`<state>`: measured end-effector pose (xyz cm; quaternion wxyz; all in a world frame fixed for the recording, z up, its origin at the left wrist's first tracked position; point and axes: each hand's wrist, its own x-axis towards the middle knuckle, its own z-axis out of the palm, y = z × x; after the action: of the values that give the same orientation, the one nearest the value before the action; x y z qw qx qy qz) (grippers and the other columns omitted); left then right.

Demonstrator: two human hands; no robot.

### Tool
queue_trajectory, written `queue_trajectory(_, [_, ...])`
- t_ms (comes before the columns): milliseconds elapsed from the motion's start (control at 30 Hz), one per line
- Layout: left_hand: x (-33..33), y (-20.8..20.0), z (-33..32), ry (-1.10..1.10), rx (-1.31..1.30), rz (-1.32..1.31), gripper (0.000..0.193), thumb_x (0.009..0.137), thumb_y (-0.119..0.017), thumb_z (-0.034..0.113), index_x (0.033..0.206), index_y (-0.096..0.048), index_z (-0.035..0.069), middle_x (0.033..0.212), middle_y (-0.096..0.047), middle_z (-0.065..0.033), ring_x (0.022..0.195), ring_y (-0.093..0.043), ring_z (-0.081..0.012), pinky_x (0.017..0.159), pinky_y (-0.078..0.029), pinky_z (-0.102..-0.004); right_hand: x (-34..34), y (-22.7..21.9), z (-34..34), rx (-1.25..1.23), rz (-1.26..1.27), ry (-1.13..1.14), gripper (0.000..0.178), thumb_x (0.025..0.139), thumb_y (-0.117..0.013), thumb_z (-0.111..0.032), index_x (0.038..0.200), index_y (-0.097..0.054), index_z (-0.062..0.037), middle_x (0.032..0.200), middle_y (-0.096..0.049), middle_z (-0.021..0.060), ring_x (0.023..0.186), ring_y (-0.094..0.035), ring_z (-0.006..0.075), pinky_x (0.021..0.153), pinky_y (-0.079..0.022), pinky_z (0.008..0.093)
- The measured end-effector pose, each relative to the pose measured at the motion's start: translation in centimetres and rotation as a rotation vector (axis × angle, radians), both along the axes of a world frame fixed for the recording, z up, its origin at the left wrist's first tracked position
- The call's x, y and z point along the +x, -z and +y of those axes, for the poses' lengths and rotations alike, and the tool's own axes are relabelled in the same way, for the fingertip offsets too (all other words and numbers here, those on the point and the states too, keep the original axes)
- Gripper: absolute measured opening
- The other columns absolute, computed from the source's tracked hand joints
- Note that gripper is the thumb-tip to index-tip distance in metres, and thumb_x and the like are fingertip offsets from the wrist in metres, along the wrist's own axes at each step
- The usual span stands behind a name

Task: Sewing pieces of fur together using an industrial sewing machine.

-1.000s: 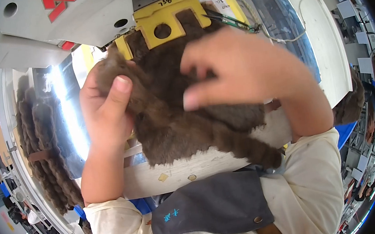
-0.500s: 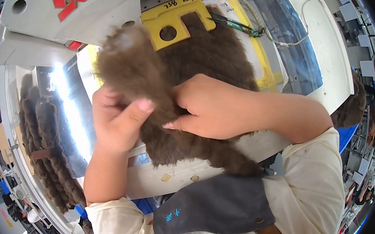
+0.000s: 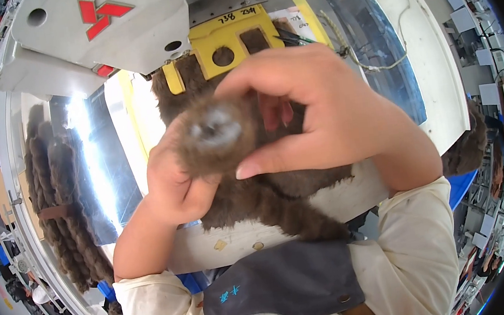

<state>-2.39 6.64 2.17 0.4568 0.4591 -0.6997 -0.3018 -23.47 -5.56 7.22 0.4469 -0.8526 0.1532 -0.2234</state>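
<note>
A brown fur tube [image 3: 204, 150] is raised in front of me, its round end facing up with pale lining around a dark centre. My left hand [image 3: 181, 187] is closed around its left side. My right hand [image 3: 321, 112] curves around the other side, the thumb touching the lower rim and the forefinger reaching the upper edge; its other fingers are curled. From the tube a narrow fur strip [image 3: 302, 217] trails toward the apron. Beneath, a wider brown fur piece [image 3: 316, 178] lies on the table, mostly hidden by my hands.
A yellow template [image 3: 205, 44] with cut-outs rests over the fur beside a white sewing machine [image 3: 127, 41]. A dark pointed tool [image 3: 294, 37] is partly hidden behind my right hand. Braided fur strips [image 3: 64, 204] hang at left. A cord [image 3: 372, 69] crosses the right side.
The fur tube has tipped and come down, its round end now facing up. My right hand has risen to that end, its fingers spreading wider. More of the yellow template shows.
</note>
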Motion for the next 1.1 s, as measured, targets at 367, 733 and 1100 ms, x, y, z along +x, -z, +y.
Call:
queue_trajectory(367, [-0.5, 0.2, -1.2, 0.115, -0.176, -0.100, 0.026, 0.081, -0.071, 0.000, 0.107, -0.066, 0.002, 0.101, -0.070, -0.0160, 0.085, -0.068, -0.0330, 0.075, -0.055, -0.0400, -0.6, 0.1, 0.4, -0.038, -0.288, 0.017, 0.026, 0.072, -0.090, -0.008, 0.091, -0.073, -0.0029, 0.076, -0.065, 0.0051, 0.065, -0.061, 0.0160, 0.054, -0.044, 0.0272])
queue_trajectory(733, [-2.3, 1.3, -0.7, -0.141, 0.340, 0.402, 0.075, 0.094, -0.073, 0.006, 0.157, -0.031, 0.005, 0.127, -0.063, -0.0169, 0.114, -0.062, -0.0186, 0.097, -0.050, -0.0334, 2.6, 3.4, -4.3, 0.337, 0.047, 0.407, 0.021, 0.087, -0.081, -0.017, 0.086, -0.070, 0.0008, 0.068, -0.061, -0.0027, 0.059, -0.055, 0.0064, 0.055, -0.042, 0.0241])
queue_trajectory(1100, [4.1, 0.2, -1.3, -0.203, 0.174, -0.606, 0.049, 0.090, -0.058, -0.003, 0.139, -0.059, 0.003, 0.124, -0.067, -0.0090, 0.096, -0.064, -0.0236, 0.091, -0.052, -0.0360, 8.7, 8.7, -7.2, -0.116, 0.102, 0.201, 0.030, 0.078, -0.079, -0.023, 0.094, -0.072, 0.0007, 0.081, -0.071, 0.0198, 0.078, -0.068, 0.0394, 0.072, -0.054, 0.0448])
